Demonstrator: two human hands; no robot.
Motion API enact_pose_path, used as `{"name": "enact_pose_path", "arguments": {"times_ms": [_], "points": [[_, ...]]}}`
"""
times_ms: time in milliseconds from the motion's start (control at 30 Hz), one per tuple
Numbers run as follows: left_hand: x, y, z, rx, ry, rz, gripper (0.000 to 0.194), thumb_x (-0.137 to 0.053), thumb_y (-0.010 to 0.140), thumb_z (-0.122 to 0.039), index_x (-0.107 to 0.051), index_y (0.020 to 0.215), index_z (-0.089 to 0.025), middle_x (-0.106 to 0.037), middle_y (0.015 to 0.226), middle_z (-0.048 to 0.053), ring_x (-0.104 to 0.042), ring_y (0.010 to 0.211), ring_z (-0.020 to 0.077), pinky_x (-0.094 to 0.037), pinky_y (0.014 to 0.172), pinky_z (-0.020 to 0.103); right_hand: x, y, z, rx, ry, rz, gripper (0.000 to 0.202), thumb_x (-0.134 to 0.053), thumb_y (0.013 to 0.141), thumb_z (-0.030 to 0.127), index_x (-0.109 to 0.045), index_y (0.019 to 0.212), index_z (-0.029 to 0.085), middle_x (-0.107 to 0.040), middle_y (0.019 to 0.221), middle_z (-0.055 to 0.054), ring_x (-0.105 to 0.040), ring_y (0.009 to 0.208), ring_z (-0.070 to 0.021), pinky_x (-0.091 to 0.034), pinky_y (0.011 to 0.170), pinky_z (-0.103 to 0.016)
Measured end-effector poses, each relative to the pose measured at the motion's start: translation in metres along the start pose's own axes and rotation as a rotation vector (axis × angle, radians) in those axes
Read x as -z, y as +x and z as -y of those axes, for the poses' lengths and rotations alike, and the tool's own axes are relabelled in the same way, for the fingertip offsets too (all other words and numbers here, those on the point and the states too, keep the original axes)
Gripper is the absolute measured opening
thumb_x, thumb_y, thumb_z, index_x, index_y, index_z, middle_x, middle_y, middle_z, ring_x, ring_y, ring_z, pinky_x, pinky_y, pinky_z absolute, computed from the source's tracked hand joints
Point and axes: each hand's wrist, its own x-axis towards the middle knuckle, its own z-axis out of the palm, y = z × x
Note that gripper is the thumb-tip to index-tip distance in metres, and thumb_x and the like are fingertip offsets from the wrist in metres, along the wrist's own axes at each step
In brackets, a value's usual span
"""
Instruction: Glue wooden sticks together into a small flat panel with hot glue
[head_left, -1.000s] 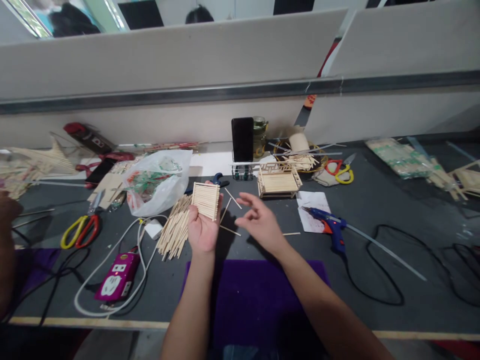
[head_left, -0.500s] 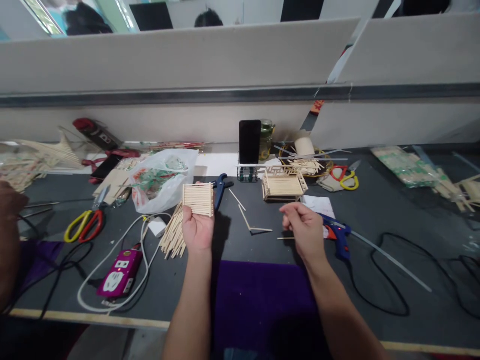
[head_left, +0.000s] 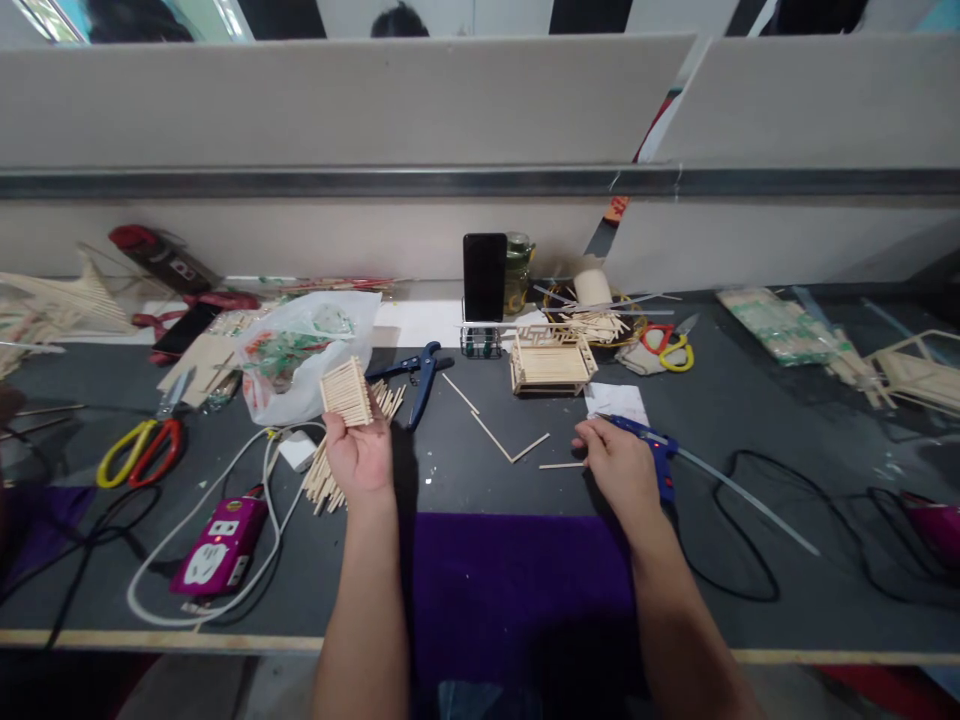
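Note:
My left hand [head_left: 361, 455] holds a small panel of wooden sticks [head_left: 346, 392] upright and tilted, over a pile of loose sticks [head_left: 326, 480]. With its fingers curled together, my right hand [head_left: 611, 455] is beside the blue glue gun [head_left: 660, 445]; whatever it may hold is hidden. A single stick [head_left: 561, 465] lies just left of its fingers. Behind that hand stands a small stick-built model [head_left: 553, 365]. Several thin sticks [head_left: 491, 435] lie on the dark table between my hands.
A blue cutter [head_left: 425, 385], a plastic bag [head_left: 307, 350], scissors [head_left: 154, 440] and a purple power strip [head_left: 221, 540] lie to the left. A phone [head_left: 484, 278] stands at the back. More scissors [head_left: 670, 345] are right of the model. A purple cloth [head_left: 517, 590] is in front.
The view has shifted slightly. My left hand has turned the stick panel to a steeper angle. My right hand has moved down beside the glue gun, its fingers curled.

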Motion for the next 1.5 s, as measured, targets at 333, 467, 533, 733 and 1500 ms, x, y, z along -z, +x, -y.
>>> {"name": "enact_pose_path", "arguments": {"times_ms": [333,467,533,733,1500], "points": [[-0.001,-0.014,0.023,0.298,0.055,0.006,0.050,-0.014,0.103,-0.033,-0.028,0.149,-0.021,-0.074,0.105,0.006,-0.071,0.091,0.0115,-0.051,0.092,0.025,-0.022,-0.019,0.030,0.344,-0.240,0.264,0.012,-0.057,0.088,0.024,-0.068,0.095,0.023,-0.066,0.093,-0.005,-0.062,0.084,-0.0191,-0.044,0.068,-0.028],[-0.003,-0.016,0.023,0.353,0.044,0.005,0.049,-0.016,0.102,-0.035,-0.035,0.146,-0.022,-0.074,0.104,0.006,-0.071,0.091,0.0124,-0.054,0.085,0.024,-0.043,-0.019,0.034,0.472,-0.358,0.302,0.010,-0.058,0.088,0.019,-0.068,0.090,0.021,-0.063,0.092,-0.008,-0.058,0.086,-0.0203,-0.042,0.066,-0.027],[-0.004,-0.017,0.024,0.332,0.031,-0.003,0.047,-0.019,0.102,-0.035,-0.040,0.143,-0.022,-0.074,0.102,0.006,-0.071,0.089,0.0118,-0.054,0.083,0.023,-0.047,-0.017,0.035,0.509,-0.364,0.282,0.015,-0.054,0.090,0.017,-0.066,0.080,0.020,-0.062,0.087,-0.008,-0.056,0.083,-0.0204,-0.042,0.065,-0.028],[-0.007,-0.027,0.035,0.494,0.060,-0.003,0.043,-0.028,0.101,-0.041,-0.057,0.122,-0.018,-0.074,0.094,0.007,-0.070,0.079,0.0138,-0.057,0.070,0.026,-0.038,-0.013,0.045,0.403,0.115,0.066,0.023,-0.044,0.095,0.026,-0.064,0.085,0.020,-0.064,0.083,-0.007,-0.058,0.082,-0.0195,-0.044,0.076,-0.031],[0.000,-0.053,0.073,0.897,0.226,-0.128,0.049,-0.037,0.097,-0.039,-0.050,0.132,-0.008,-0.073,0.089,0.014,-0.071,0.080,0.0255,-0.055,0.084,0.046,-0.053,-0.007,0.051,-0.048,0.789,0.190,0.033,-0.047,0.089,0.050,-0.050,0.073,0.021,-0.046,0.058,0.006,-0.041,0.045,-0.0084,-0.034,0.044,-0.020]]}}
